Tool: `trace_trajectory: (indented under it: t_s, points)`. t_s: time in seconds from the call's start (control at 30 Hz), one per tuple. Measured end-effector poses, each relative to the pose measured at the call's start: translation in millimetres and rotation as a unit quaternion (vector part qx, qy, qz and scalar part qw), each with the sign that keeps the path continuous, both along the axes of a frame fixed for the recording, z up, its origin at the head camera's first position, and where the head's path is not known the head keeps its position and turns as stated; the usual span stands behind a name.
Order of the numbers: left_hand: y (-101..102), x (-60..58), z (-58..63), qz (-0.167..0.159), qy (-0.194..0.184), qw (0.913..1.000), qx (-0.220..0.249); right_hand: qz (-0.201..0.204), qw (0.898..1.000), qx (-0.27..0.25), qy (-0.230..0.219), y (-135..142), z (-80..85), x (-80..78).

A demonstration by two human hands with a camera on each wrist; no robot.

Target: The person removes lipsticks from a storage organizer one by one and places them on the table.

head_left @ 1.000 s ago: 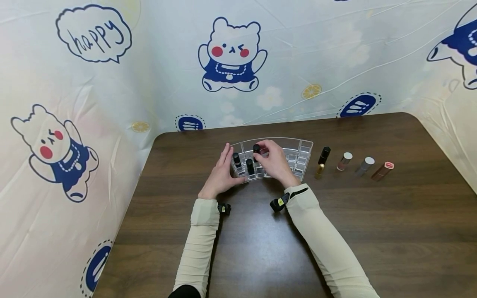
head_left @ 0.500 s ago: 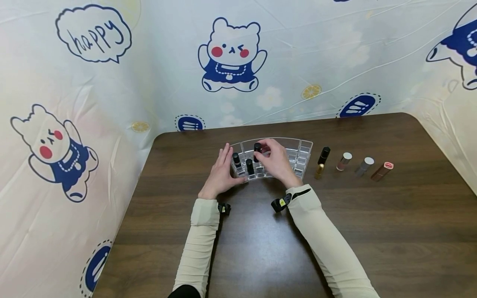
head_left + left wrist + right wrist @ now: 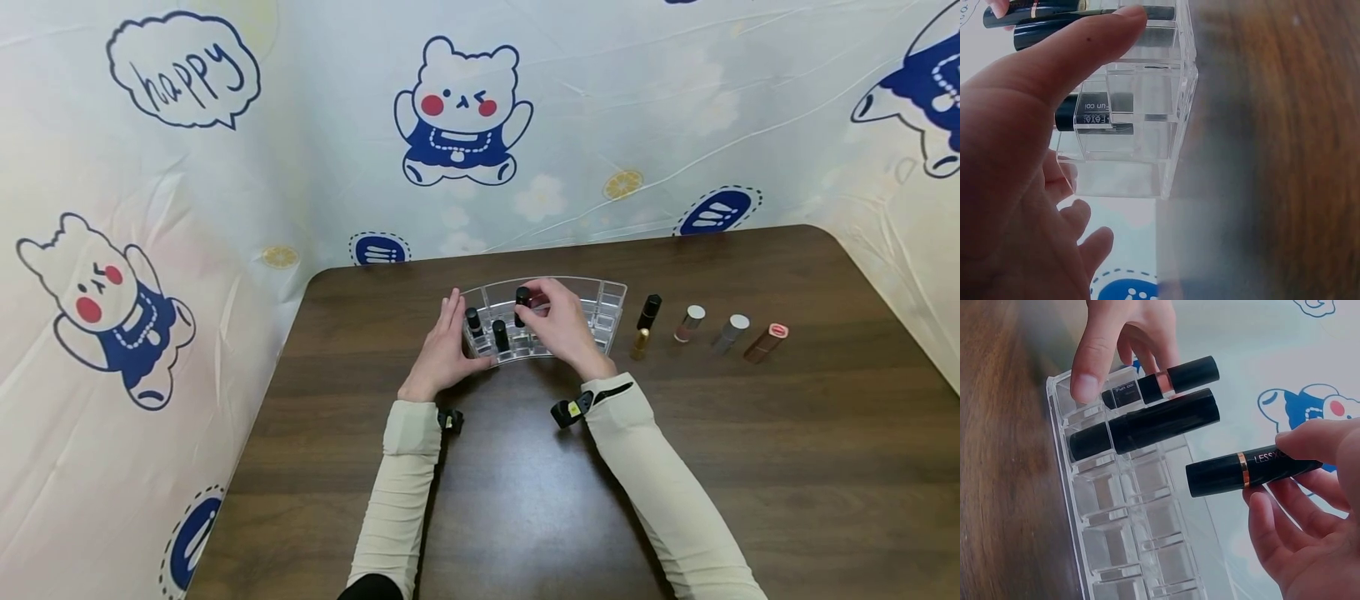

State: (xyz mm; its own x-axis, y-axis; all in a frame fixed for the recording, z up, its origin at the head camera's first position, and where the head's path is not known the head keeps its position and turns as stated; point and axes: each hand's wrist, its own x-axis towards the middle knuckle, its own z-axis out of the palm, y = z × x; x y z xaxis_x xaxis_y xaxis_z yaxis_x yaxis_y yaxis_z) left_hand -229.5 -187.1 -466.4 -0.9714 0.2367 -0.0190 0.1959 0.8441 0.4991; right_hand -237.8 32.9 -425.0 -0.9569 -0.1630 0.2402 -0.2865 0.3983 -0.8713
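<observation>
My right hand (image 3: 558,327) pinches a black lipstick tube (image 3: 1222,475) with a gold band and pale lettering. It holds the tube over the clear acrylic organizer (image 3: 609,310), the tube's lower end above the compartments in the right wrist view. At the organizer's left end lies my left hand (image 3: 444,350), fingers straight along the side and thumb on the front edge. Two tubes stand in compartments near that thumb: a thick all-black tube (image 3: 1169,419) and a slimmer black one (image 3: 1194,375) with a pinkish clear band.
Right of the organizer, a black-and-gold tube (image 3: 648,312), two tubes with silvery-white caps (image 3: 694,313) (image 3: 738,322) and a brown-red tube (image 3: 767,343) stand on the dark wooden table (image 3: 750,483). A printed cloth (image 3: 570,108) hangs behind the table.
My right hand has shifted slightly to the right with the lipstick tube over the organizer. My left hand keeps its place at the organizer's end.
</observation>
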Motion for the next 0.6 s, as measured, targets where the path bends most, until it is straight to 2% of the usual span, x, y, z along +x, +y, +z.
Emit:
trace_trajectory:
  t_s: [0.23,0.6]
  points:
    - [-1,1.3,0.3,0.001,-0.007,0.9999,0.01,-0.002,1.0,0.013,0.004,4,1.6,4.1]
    - [-1,0.2,-0.3,-0.005,-0.007,0.9999,0.012,0.001,0.999,0.022,0.035,12,6.9,7.7]
